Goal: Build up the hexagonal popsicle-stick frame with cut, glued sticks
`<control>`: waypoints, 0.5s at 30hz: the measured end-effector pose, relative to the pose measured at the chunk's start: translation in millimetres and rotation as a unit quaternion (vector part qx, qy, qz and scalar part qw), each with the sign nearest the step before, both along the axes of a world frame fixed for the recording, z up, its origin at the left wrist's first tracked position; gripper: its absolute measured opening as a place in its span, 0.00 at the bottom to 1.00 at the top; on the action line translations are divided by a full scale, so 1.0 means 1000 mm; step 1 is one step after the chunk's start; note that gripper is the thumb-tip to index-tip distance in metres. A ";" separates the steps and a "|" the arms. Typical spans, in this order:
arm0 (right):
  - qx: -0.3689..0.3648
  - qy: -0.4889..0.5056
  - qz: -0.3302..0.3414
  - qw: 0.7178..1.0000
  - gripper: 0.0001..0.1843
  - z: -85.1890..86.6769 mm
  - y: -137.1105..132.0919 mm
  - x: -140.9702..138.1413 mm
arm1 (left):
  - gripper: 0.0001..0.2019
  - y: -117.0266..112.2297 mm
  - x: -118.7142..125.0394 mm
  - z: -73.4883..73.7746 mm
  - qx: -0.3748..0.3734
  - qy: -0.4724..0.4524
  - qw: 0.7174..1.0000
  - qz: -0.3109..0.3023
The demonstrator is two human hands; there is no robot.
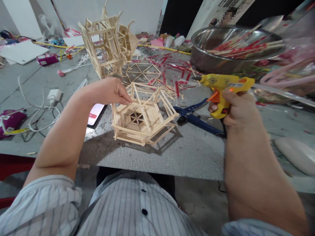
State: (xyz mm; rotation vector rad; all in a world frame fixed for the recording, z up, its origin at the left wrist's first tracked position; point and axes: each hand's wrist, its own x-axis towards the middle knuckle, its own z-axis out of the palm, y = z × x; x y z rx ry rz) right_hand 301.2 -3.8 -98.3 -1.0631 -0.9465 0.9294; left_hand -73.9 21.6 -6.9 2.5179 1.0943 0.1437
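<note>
Now left hand (pixel 108 91) pinches stick frame (pixel 142 114); right hand (pixel 236 108) w/ glue gun (pixel 221 88) beside.

left hand (pixel 108 91) pinching frame (pixel 142 114), right (pixel 236 108) gripping glue gun (pixel 221 86)

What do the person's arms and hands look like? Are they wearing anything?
The left hand and the right hand are bare: no gloves, rings or watch show. The arms wear pale shirt sleeves with thin dark stripes, ending near the elbows.

grey table (pixel 192 154), hexagonal stick frame (pixel 142 114), blue cutters (pixel 197 119), phone (pixel 95 114), steel bowl (pixel 211 62)
</note>
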 end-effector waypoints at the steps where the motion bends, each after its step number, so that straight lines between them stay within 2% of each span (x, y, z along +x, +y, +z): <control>1: -0.001 -0.002 -0.001 1.000 0.30 0.000 0.000 0.000 | 0.09 0.000 0.000 0.000 0.001 0.001 1.000 -0.001; 15: -0.007 0.002 0.005 1.000 0.33 -0.002 0.002 0.004 | 0.09 -0.002 -0.003 0.003 0.029 0.017 0.999 0.006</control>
